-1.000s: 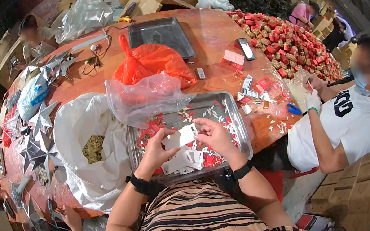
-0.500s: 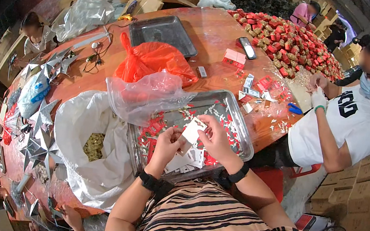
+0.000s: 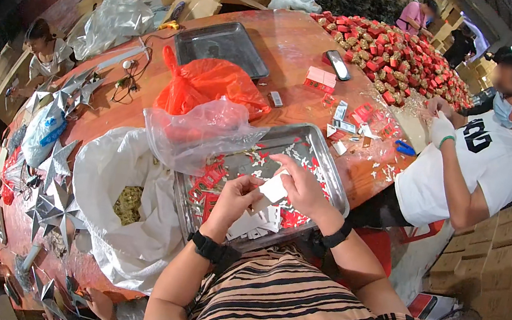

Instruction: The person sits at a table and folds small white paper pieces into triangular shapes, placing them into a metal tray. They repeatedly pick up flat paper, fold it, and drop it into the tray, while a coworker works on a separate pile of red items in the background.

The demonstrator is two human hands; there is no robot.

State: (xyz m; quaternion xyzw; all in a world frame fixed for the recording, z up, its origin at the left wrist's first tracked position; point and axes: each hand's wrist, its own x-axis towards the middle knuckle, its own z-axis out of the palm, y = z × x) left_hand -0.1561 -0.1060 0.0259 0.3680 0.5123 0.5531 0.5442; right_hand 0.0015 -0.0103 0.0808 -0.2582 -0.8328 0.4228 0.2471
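Note:
Over the metal tray [image 3: 343,203] my two hands hold a small white card [image 3: 274,190] between them. My left hand [image 3: 234,198] pinches its left side, thumb on top. At its right edge, my right hand [image 3: 302,189] grips with thumb and fingers. Below the card, a pile of white cards [image 3: 254,225] lies in the tray's near part. Red printed cards [image 3: 210,176] fill the tray's left side. Small white and red paper scraps [image 3: 301,155] are scattered across the rest of it.
A white sack [image 3: 102,170] stands left of the tray, under a clear plastic bag [image 3: 197,134] and a red bag [image 3: 217,88]. Beyond are an empty black tray [image 3: 223,46], a phone [image 3: 338,65] and a heap of red-and-gold ornaments [image 3: 390,57]. A masked co-worker [image 3: 474,159] sits at right.
My right hand has shifted slightly right and its fingers have opened out a little over the card. The card's punched end is now covered or turned from sight.

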